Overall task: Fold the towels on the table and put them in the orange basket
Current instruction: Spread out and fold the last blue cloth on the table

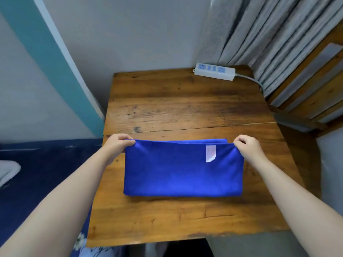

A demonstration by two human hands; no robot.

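A blue towel (178,171) lies folded over on the wooden table (185,108), its fold line toward me and its loose edges on the far side. A white label shows near its far right corner. My left hand (118,143) pinches the far left corner of the top layer. My right hand (248,147) pinches the far right corner. The top layer's far edge sits a little short of the layer beneath. No orange basket is in view.
A white power strip (214,71) with a grey cable lies at the table's far right corner. Grey curtains and a wooden frame (306,89) stand to the right. A dark blue surface with a white cloth (8,171) lies to the left.
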